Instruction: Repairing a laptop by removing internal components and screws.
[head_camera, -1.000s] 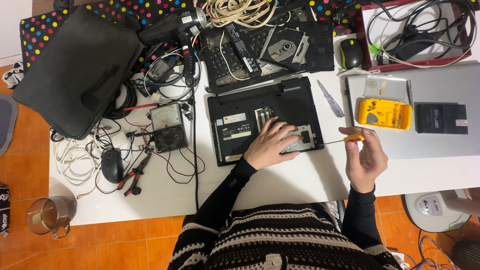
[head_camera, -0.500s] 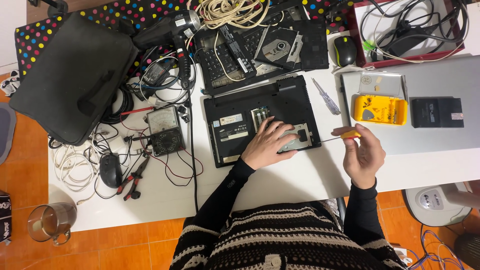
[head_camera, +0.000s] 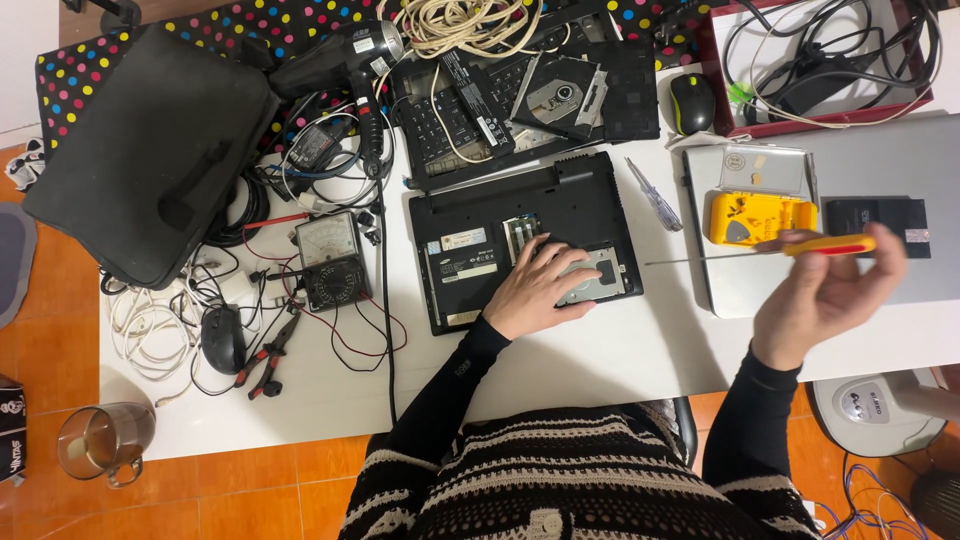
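A black laptop base (head_camera: 505, 235) lies upside down on the white table (head_camera: 620, 350), with its hard-drive bay uncovered. My left hand (head_camera: 540, 285) rests flat on the silver hard drive (head_camera: 600, 280) in that bay. My right hand (head_camera: 825, 290) is raised to the right of the laptop, over a closed silver laptop (head_camera: 880, 175). It holds a long thin screwdriver with a yellow and red handle (head_camera: 825, 245); the shaft points left toward the black laptop, its tip well short of it.
A yellow tool case (head_camera: 760, 215) and a black drive (head_camera: 880, 215) lie on the silver laptop. A second dismantled laptop (head_camera: 530, 95), a hair dryer (head_camera: 335, 55), a multimeter (head_camera: 325, 260), pliers (head_camera: 268, 355), a mouse (head_camera: 222, 338), cables and a black bag (head_camera: 150, 150) fill the left and back. A small screwdriver (head_camera: 652, 195) lies between the laptops.
My right hand has moved right and up with the screwdriver, away from the black laptop. My left hand stays on the hard drive.
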